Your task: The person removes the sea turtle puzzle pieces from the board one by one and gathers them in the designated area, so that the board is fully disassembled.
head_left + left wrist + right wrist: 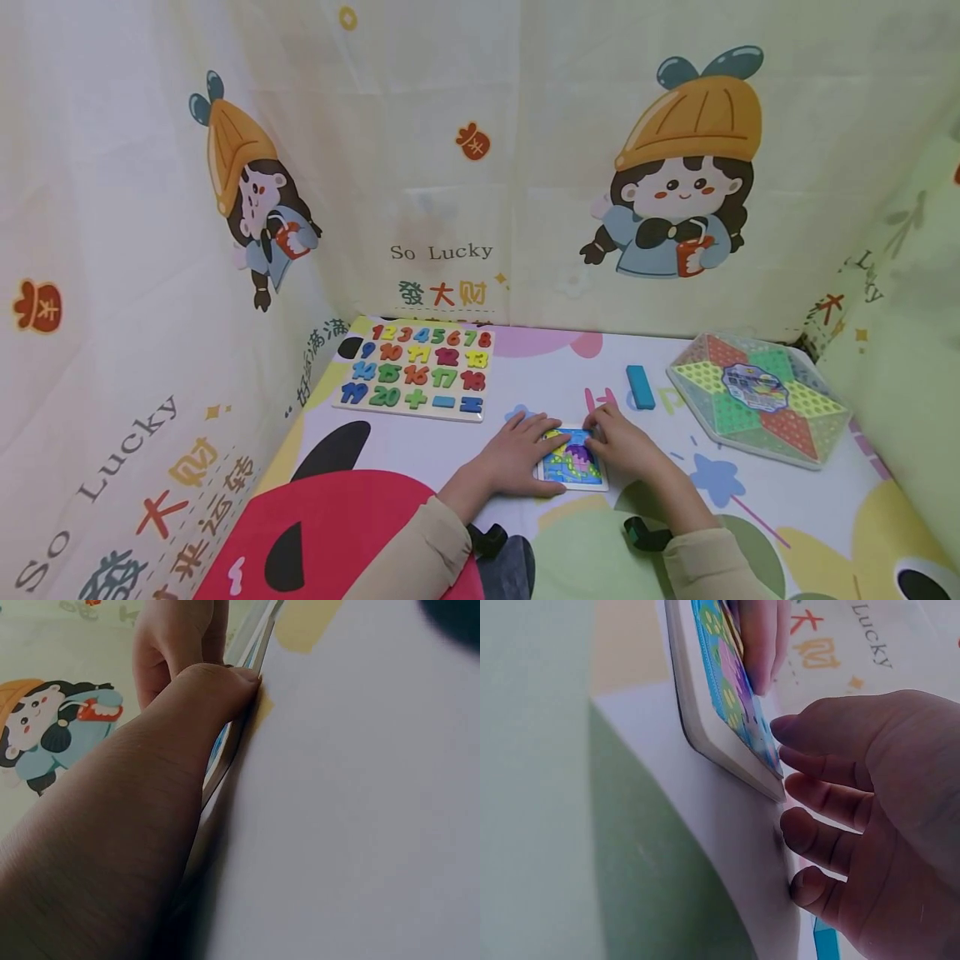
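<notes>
A small picture puzzle (573,468) in a white frame lies on the table, its image blue with purple and yellow-green shapes. My left hand (516,454) grips it from the left, the thumb along the near edge and the other fingers over the picture. In the left wrist view the thumb (244,675) presses against the frame's edge. My right hand (621,442) is at the puzzle's far right corner, its thumb and forefinger touching there. The right wrist view shows its fingers (821,836) loosely bent beside the frame (731,761); no separate piece is visible between them.
A wooden number board (412,367) with coloured numerals lies at the back left. Behind the right hand is a blue block (641,387). A hexagonal box (757,400) with a star pattern sits at the right. Printed curtains (480,192) enclose the table.
</notes>
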Demonstrator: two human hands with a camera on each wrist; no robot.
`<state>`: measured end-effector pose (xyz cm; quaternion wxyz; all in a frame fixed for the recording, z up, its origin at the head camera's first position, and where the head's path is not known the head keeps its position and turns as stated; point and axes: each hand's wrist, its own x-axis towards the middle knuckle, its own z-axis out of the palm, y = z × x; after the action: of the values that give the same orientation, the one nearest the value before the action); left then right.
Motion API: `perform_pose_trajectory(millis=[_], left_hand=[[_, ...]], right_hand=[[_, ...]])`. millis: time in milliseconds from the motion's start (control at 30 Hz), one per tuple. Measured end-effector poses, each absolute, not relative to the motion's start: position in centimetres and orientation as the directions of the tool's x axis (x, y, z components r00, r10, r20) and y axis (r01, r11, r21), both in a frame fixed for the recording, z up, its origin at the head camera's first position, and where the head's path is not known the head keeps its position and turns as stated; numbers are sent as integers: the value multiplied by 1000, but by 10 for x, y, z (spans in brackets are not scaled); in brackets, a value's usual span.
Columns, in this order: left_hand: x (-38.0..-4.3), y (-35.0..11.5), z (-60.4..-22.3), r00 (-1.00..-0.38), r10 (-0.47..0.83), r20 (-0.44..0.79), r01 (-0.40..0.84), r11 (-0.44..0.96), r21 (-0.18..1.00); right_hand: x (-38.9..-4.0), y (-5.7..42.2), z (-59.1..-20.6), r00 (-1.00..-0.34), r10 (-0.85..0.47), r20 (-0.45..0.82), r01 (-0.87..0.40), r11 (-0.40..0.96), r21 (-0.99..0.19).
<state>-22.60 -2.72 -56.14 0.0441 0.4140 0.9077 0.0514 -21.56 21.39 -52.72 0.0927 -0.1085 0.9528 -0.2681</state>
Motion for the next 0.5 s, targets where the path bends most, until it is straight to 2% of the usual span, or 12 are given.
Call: perform_pose_trajectory(millis=[267, 500], left_hand=[[-225, -26, -562, -652, 757, -33, 748, 650, 136], [-226, -28, -563, -636, 772, -21, 764, 633, 125]], right_hand=[[-218, 216, -528, -963, -244, -116, -128, 791, -599], [-218, 218, -530, -959, -260, -113, -139, 779, -612]])
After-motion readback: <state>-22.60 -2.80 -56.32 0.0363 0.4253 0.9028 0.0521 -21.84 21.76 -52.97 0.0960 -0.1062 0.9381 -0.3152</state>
